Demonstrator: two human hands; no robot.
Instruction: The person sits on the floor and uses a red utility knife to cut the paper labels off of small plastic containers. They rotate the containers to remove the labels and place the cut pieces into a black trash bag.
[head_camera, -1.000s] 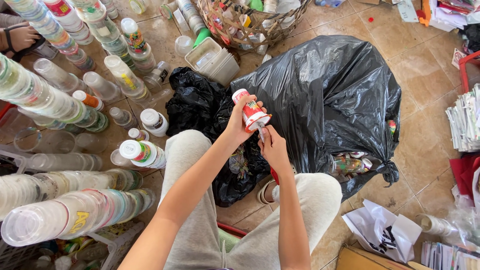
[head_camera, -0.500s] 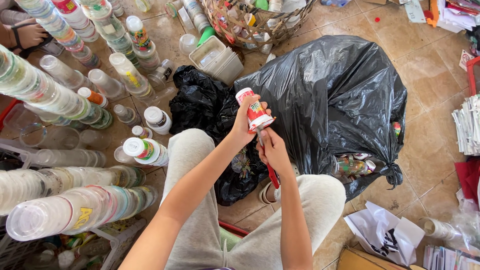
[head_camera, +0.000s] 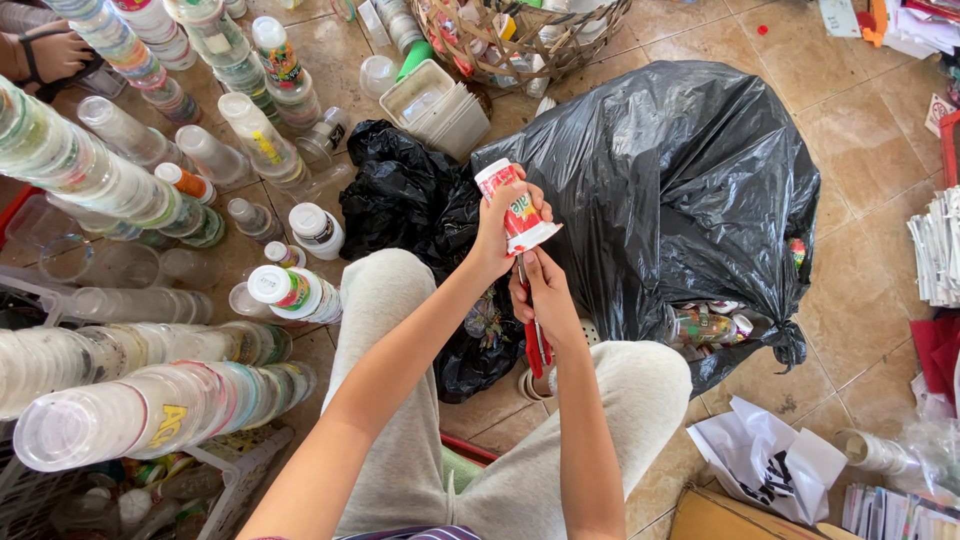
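My left hand (head_camera: 497, 232) grips a small red and white plastic cup (head_camera: 513, 207), held on its side above my lap. Just below it, my right hand (head_camera: 540, 292) holds a red-handled tool (head_camera: 537, 346) whose tip touches the cup's wide rim. Its blade is hidden by my fingers. Both hands hover in front of a large black rubbish bag (head_camera: 660, 190) that lies on the tiled floor between my knees.
Long stacks of clear plastic cups (head_camera: 120, 400) lie at the left. Loose cups and bottles (head_camera: 290, 290) stand near my left knee. A woven basket (head_camera: 520, 35) sits at the top. Crumpled paper (head_camera: 765, 460) lies right. Another person's foot (head_camera: 45, 55) shows top left.
The cup and both hands have stayed at about the same spot. My left hand has turned the cup a little, and its wide rim now points down towards the tool.
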